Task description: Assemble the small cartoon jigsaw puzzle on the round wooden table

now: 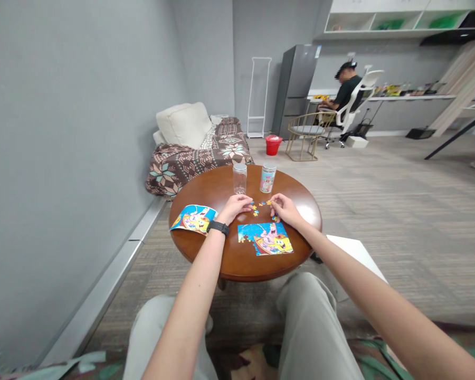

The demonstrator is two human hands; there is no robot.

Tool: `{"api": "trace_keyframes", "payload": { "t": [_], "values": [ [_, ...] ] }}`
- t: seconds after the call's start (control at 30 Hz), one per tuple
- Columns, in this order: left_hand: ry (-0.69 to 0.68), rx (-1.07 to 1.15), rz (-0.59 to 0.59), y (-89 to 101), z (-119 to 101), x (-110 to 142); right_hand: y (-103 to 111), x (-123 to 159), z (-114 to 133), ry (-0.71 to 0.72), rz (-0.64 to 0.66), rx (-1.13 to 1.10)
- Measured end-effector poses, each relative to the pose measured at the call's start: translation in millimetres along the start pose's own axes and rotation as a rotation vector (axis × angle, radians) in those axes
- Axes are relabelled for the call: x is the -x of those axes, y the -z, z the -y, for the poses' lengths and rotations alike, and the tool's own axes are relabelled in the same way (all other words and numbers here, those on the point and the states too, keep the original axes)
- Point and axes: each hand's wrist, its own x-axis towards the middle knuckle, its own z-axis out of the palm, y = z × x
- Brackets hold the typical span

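On the round table (206,184), beyond my hands, a clear jar (240,180) and a printed can (267,178) stand apart; a picture sheet (193,218) lies at the left, near my left wrist. The partly filled puzzle (266,238) lies on my side of both hands. My left hand (239,205) and right hand (282,208) are apart, fingers at the loose pieces (255,212); I can't tell whether either grips one.

Grey walls (83,105), striped carpet floor (380,184), patterned sofa (198,153), dark fridge (298,79), white overhead shelves (396,22).
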Motion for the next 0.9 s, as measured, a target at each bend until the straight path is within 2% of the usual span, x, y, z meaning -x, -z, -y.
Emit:
{"api": "trace_keyframes", "payload": {
  "t": [0.27,0.4,0.47,0.7,0.9],
  "values": [
    [-0.001,-0.015,0.005,2.0,2,-1,0,-10,-8,0.051,-0.081,-0.046],
    [-0.001,-0.012,0.031,2.4,1,-1,3,-9,-8,0.091,-0.250,0.113],
    [0.001,-0.012,0.022,2.0,1,-1,3,-10,-8,0.080,-0.278,0.186],
    [-0.040,-0.001,0.018,2.0,3,0,3,-12,-9,0.024,-0.162,0.047],
    [-0.067,0.005,0.067,1.6,4,1,4,-10,-3,-0.001,-0.079,0.048]
  ]
}}
